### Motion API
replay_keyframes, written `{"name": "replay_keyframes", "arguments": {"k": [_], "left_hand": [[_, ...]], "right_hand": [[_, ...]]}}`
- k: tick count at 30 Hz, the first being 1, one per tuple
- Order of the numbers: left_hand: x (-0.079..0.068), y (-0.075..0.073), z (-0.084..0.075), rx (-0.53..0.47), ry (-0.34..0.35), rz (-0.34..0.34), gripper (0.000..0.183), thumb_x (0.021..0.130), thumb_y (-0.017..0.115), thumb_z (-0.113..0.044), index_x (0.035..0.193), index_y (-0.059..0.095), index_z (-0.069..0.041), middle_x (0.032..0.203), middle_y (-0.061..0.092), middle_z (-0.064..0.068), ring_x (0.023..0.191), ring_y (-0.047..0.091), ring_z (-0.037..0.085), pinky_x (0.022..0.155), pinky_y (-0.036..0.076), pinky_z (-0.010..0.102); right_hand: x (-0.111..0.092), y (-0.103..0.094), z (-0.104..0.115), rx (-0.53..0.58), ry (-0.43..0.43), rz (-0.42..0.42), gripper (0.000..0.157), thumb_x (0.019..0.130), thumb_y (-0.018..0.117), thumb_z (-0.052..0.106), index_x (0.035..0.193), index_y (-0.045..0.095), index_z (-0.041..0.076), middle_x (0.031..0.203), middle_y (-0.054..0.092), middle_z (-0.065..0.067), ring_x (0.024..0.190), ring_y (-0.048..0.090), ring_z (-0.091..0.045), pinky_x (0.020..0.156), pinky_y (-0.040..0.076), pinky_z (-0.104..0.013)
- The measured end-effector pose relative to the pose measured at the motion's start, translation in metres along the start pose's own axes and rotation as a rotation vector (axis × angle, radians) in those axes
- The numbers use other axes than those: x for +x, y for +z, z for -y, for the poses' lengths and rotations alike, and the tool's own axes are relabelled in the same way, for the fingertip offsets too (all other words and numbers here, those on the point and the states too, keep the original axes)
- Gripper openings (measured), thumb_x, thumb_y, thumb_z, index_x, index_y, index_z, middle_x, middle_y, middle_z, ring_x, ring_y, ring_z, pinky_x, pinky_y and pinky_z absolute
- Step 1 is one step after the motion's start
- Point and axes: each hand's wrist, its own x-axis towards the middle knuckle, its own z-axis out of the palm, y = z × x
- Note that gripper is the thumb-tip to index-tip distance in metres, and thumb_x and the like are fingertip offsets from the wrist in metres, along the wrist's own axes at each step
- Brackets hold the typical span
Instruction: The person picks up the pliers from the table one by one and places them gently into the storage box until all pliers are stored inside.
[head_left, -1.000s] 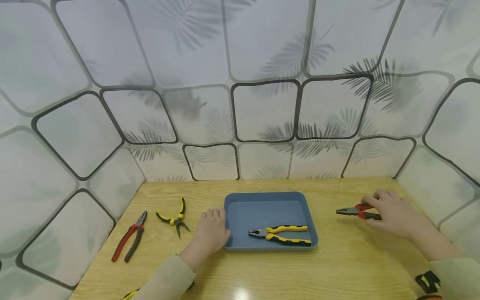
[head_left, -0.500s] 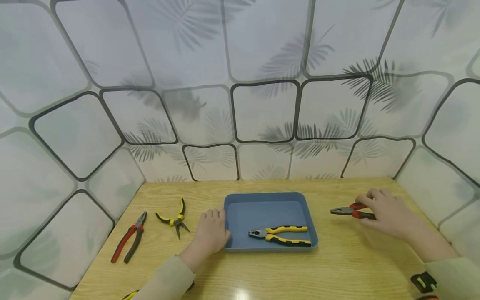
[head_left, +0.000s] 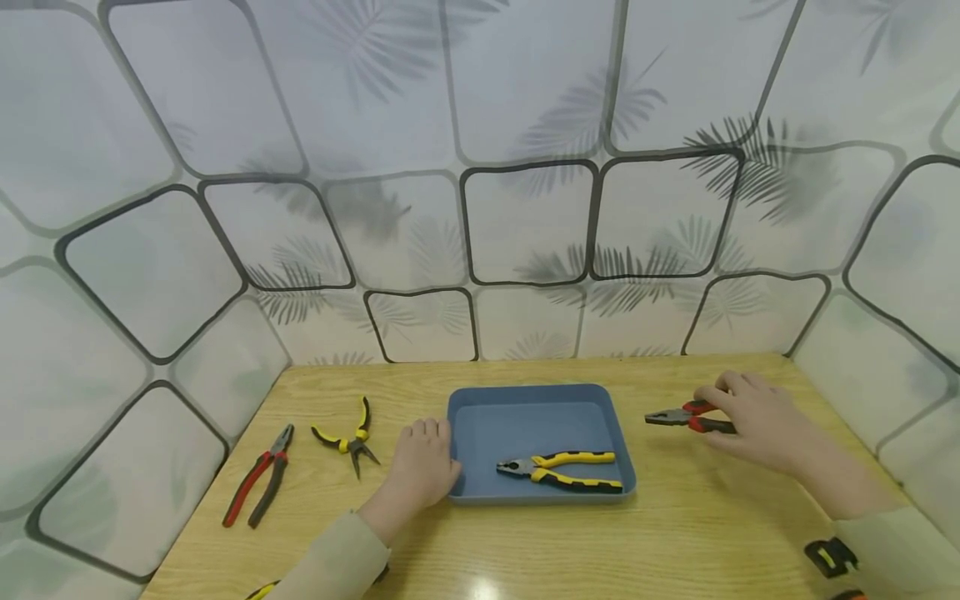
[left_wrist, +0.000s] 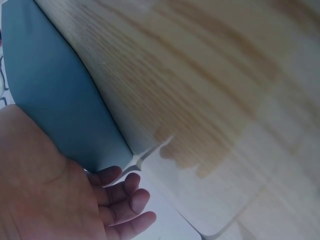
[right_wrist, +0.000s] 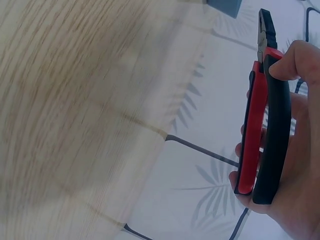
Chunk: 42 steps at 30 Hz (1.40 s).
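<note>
My right hand point(head_left: 757, 425) holds combination pliers with red and black handles point(head_left: 697, 417) above the table, right of the blue tray point(head_left: 525, 417). The handles lie between thumb and fingers in the right wrist view, where the red and black pliers point(right_wrist: 277, 125) show whole. My left hand point(head_left: 422, 462) grips the tray's left side, its thumb at the rim. In the left wrist view the fingers of my left hand point(left_wrist: 55, 195) curl beside the outer tray wall point(left_wrist: 65, 100); the thumb is hidden there. Yellow and black pliers point(head_left: 558, 471) lie inside the tray.
Red and black pliers point(head_left: 261, 475) and small yellow and black needle-nose pliers point(head_left: 355, 442) lie on the wooden table point(head_left: 540, 550) at left. A yellow-handled tool point(head_left: 262, 592) is partly under my left forearm. A black item point(head_left: 831, 556) lies near my right sleeve. Patterned walls enclose the table.
My right hand has moved left toward the tray, carrying the red and black pliers. My left hand and the tray have stayed in place.
</note>
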Motion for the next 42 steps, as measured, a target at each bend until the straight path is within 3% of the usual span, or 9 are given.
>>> {"name": "replay_keyframes", "arguments": {"k": [10, 22, 42], "left_hand": [[0.002, 0.002, 0.0, 0.006, -0.007, 0.011, 0.049, 0.09, 0.05, -0.047, 0.112, 0.047, -0.004, 0.097, 0.051, 0.012, 0.091, 0.05, 0.025, 0.083, 0.043, 0.041], [0.004, -0.001, -0.001, -0.015, -0.015, 0.017, 0.049, 0.089, 0.051, -0.047, 0.113, 0.047, -0.003, 0.097, 0.051, 0.012, 0.091, 0.05, 0.026, 0.084, 0.043, 0.041], [0.004, -0.003, -0.001, -0.001, -0.004, 0.02, 0.048, 0.09, 0.05, -0.047, 0.11, 0.047, -0.003, 0.095, 0.05, 0.012, 0.09, 0.05, 0.026, 0.084, 0.043, 0.041]], "right_hand": [[0.011, 0.003, 0.009, 0.008, -0.013, -0.005, 0.041, 0.071, 0.075, 0.036, 0.108, 0.063, 0.021, 0.092, 0.051, -0.002, 0.078, 0.047, -0.021, 0.06, 0.037, -0.039], [0.018, 0.005, 0.014, 0.032, 0.005, 0.052, 0.041, 0.076, 0.073, 0.038, 0.112, 0.061, 0.024, 0.096, 0.05, 0.0, 0.085, 0.046, -0.02, 0.06, 0.03, -0.034], [0.031, 0.006, 0.028, 0.07, -0.045, -0.013, 0.037, 0.075, 0.072, 0.039, 0.109, 0.061, 0.028, 0.095, 0.05, 0.003, 0.085, 0.047, -0.017, 0.065, 0.033, -0.035]]}}
